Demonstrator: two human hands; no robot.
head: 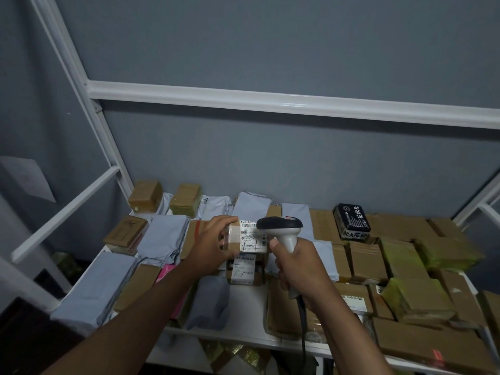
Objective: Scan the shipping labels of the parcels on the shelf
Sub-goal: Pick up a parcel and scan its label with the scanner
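My left hand [209,243] grips a small brown parcel [244,236] lifted above the shelf, its white shipping label [252,239] facing me. My right hand [296,266] is closed around the grip of a grey and black barcode scanner [281,228]. The scanner's head sits right next to the label's right edge, and its cable hangs down past my wrist. Directly below the held parcel lies another labelled box [244,270] marked by hand.
The white shelf [243,327] is crowded with brown cardboard boxes [365,259], grey poly mailers [162,236], yellow-green wrapped packets [416,296] and a black box with white writing [351,220]. A white rail [270,100] crosses above. White uprights frame both sides.
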